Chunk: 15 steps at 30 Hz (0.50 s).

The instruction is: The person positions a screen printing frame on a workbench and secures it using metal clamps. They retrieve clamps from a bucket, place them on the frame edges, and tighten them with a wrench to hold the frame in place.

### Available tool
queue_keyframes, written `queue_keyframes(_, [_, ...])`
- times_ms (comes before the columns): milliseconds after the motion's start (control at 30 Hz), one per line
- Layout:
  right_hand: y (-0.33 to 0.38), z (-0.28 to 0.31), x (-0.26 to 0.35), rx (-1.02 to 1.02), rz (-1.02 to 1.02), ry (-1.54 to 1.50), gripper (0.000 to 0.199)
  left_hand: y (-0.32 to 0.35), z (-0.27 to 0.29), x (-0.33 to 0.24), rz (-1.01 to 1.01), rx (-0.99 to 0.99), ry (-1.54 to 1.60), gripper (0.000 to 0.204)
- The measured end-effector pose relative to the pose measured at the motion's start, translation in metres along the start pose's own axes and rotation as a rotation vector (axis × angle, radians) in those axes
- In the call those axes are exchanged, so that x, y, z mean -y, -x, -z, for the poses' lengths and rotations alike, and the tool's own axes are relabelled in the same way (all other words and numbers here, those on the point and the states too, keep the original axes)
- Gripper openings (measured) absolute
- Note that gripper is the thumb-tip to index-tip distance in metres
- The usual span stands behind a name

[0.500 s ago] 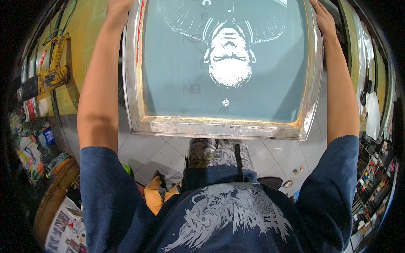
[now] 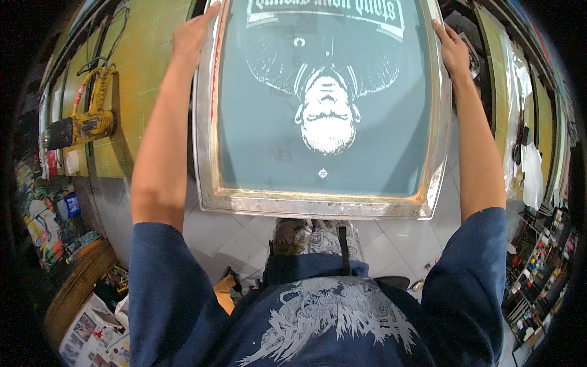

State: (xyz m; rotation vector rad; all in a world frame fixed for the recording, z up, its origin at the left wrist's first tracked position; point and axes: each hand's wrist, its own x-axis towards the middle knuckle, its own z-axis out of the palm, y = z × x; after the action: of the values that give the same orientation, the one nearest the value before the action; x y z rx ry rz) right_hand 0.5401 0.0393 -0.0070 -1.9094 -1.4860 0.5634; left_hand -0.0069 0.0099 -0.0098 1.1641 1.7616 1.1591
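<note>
The printing screen (image 2: 324, 116) has a worn metal frame and teal mesh bearing a white upside-down portrait stencil. It is held out flat above the tiled floor, gripped at both long sides

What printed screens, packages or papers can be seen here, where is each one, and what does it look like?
Printing screen: held at its side rails by the left hand and right hand; metal frame, teal mesh, pale upside-down bearded-face design.
Printed papers: lower left on the floor; white sheets with colourful pictures.
Small pots and packages: shelves at far right; many colours, too small to tell apart.
</note>
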Motion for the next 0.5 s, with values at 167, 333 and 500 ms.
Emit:
queue_keyframes(167, [0.017, 0.003, 0.017, -0.063, 0.010, -0.012, 0.083, 0.016, -0.011, -0.025, 0.081, -0.052, -0.091, 0.080])
queue_keyframes(333, [0.035, 0.002, 0.047, -0.336, 0.470, 0.595, 0.055, 0.021, -0.013, -0.018, 0.150, -0.126, -0.171, 0.075])
queue_keyframes(500, [0.063, -0.054, 0.121, -0.143, 0.760, 0.589, 0.053, 0.016, -0.011, -0.038, 0.036, -0.132, -0.054, 0.047])
